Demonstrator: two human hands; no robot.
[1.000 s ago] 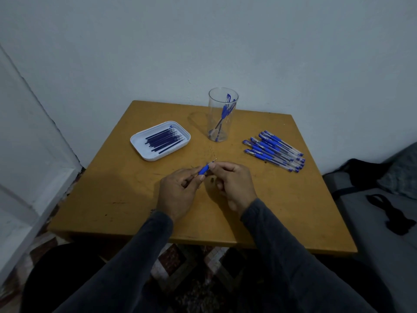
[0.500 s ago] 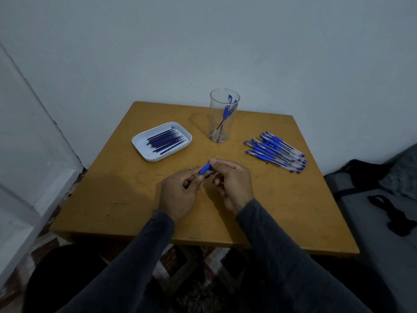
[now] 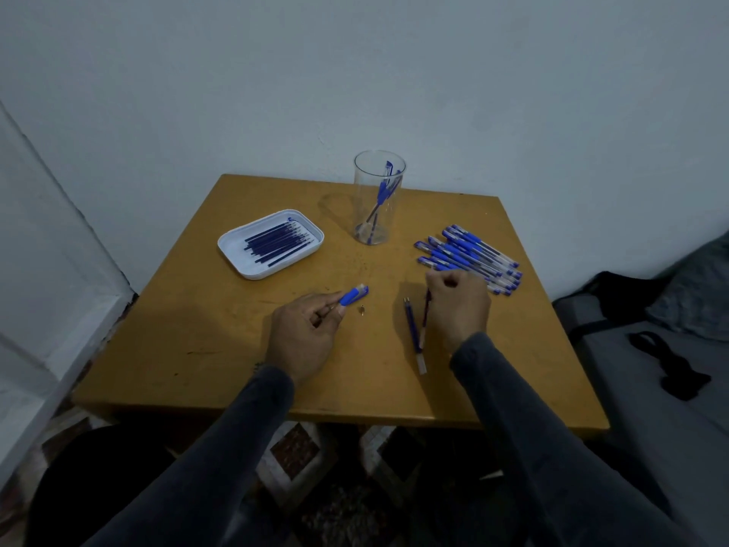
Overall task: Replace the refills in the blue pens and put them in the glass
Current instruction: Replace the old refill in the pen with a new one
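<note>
- Square yellow wooden table (image 3: 236, 341): the clear tall glass (image 3: 378, 230) holds about two finished pens.
- White tray of dark refills (image 3: 272, 243) and the pile of blue pens (image 3: 469, 256) wait.
- Left hand (image 3: 303, 335) grips an open blue-grip barrel (image 3: 354, 295).
- Right hand (image 3: 457, 305) pinches a thin refill (image 3: 426, 313).

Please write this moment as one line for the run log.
step: refill out | left hand: holds blue pen barrel | right hand: holds pulled refill | table: small pen tip, another refill
</note>
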